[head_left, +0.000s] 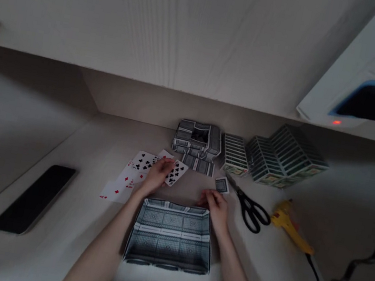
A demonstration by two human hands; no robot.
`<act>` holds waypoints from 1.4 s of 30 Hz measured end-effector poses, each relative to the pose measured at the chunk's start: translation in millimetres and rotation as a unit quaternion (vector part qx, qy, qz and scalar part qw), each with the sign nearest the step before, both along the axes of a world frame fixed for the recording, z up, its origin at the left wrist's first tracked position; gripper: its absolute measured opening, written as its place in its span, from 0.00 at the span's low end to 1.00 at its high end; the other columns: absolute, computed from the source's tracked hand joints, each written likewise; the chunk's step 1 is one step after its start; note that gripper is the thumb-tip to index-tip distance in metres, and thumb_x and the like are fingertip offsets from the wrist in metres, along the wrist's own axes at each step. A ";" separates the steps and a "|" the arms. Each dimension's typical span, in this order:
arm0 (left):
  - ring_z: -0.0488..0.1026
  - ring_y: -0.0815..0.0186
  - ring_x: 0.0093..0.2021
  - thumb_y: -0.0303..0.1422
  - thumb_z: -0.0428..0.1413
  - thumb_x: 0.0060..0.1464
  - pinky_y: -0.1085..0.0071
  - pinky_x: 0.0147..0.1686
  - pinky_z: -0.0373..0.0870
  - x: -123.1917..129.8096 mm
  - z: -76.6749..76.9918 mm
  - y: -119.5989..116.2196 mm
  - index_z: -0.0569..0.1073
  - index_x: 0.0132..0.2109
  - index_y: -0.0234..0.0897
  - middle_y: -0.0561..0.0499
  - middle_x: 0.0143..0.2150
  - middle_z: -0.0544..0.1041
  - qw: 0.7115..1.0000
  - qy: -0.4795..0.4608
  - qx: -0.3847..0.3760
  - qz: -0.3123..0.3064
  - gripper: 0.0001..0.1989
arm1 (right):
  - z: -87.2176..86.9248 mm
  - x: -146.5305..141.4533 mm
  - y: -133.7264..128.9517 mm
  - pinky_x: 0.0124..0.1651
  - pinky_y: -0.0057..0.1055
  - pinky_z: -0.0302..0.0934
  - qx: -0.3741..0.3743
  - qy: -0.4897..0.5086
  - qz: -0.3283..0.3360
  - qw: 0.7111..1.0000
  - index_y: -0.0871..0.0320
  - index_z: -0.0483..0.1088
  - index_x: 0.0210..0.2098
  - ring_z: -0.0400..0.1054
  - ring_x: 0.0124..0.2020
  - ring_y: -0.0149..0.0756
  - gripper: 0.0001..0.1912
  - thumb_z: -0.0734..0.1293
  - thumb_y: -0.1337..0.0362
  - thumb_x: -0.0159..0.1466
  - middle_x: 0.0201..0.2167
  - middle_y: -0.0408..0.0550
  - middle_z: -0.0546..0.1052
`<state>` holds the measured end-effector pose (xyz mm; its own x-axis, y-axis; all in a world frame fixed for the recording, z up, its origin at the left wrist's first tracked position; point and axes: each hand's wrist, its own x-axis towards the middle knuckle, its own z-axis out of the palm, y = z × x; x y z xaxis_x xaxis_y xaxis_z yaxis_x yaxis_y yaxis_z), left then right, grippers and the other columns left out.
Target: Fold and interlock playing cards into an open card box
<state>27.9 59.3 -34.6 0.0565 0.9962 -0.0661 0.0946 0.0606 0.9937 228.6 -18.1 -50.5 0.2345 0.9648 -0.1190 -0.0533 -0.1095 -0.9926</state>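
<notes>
My left hand (158, 176) pinches a playing card of clubs (177, 172), held above the table. Beneath and beside that hand, several face-up playing cards (122, 186) overlap, diamonds and clubs among them. Loosely curled, my right hand (215, 207) has its fingers partly apart, with nothing visible in them. It is just past the upper right corner of an open box (171, 232) built of patterned cards, which lies between my forearms. Close to its fingertips is a small card piece (222, 185), face down.
Black-handled scissors (251, 212) and a yellow glue gun (290, 225) lie on the right. Card-built holders (236, 154) and a card box with an opening (198, 137) line the back. A phone (34, 199) lies left. A power strip (368, 80) hangs overhead at right.
</notes>
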 end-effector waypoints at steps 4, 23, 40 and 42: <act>0.70 0.69 0.29 0.39 0.55 0.45 0.74 0.29 0.66 -1.9 -3.9 2.7 0.70 0.43 0.34 0.51 0.30 0.74 0.999 0.001 0.034 0.009 0.18 | -4.9 -1.7 19.7 0.21 0.31 0.63 0.008 -0.040 0.005 0.999 0.57 0.64 0.40 0.66 0.17 0.33 0.19 0.64 0.55 0.51 0.21 0.41 0.70; 0.71 0.62 0.39 0.36 0.52 0.47 0.66 0.43 0.63 -2.3 -6.0 14.4 0.74 0.30 0.35 0.49 0.35 0.76 0.991 0.098 0.075 -0.055 0.09 | -4.0 -8.0 49.3 0.16 0.28 0.60 -0.003 -0.011 0.003 1.000 0.55 0.59 0.50 0.63 0.12 0.30 0.26 0.64 0.59 0.52 0.19 0.38 0.72; 0.71 0.67 0.33 0.39 0.56 0.44 0.71 0.35 0.65 5.0 -0.6 7.3 0.62 0.38 0.37 0.51 0.32 0.74 0.994 0.030 0.099 -0.022 0.16 | 15.6 -18.4 47.5 0.14 0.27 0.59 0.022 0.061 0.089 0.994 0.57 0.67 0.23 0.49 0.09 0.23 0.14 0.69 0.53 0.47 0.06 0.31 0.54; 0.70 0.67 0.34 0.42 0.52 0.48 0.71 0.36 0.64 3.7 1.3 6.1 0.64 0.35 0.36 0.51 0.32 0.73 0.991 0.049 0.118 0.040 0.13 | 14.8 -18.5 47.3 0.15 0.26 0.59 0.026 0.069 0.091 0.993 0.57 0.66 0.21 0.49 0.09 0.23 0.14 0.68 0.54 0.48 0.06 0.31 0.55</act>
<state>31.6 65.4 -33.3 -0.0184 0.9855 0.1686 0.1961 -0.1618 0.9672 210.1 29.2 -35.7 0.0401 0.9955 -0.0859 -0.1726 -0.0778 -0.9819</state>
